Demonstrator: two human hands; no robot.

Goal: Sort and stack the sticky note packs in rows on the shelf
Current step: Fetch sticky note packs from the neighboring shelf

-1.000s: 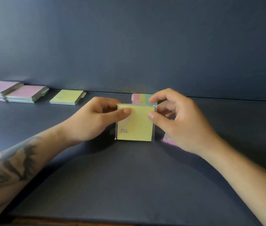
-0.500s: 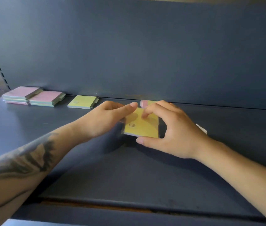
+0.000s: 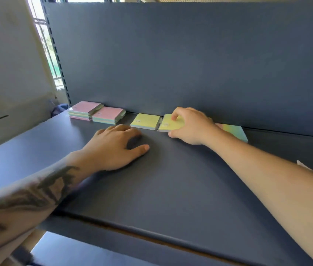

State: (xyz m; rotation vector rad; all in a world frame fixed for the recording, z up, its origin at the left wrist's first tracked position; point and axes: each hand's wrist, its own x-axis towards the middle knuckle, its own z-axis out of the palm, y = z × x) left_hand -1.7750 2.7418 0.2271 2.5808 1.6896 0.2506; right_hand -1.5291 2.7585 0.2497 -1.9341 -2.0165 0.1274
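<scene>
Fingers (image 3: 175, 116) round yellow pack (image 3: 168, 124) — back row.

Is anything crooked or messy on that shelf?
A little. The rainbow pack lies turned at an angle behind the right hand, not squared like the yellow pack in the row. The left pink stack has its top pack slightly askew. A white scrap sits loose at the far right.

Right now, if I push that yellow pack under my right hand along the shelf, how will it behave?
The yellow pack looks like a flat, blocky pad, so it should slide stiffly rather than tip or roll. Its glossy wrap may slip easily on the smooth shelf. The right hand grips it alone, suggesting it's light.
</scene>
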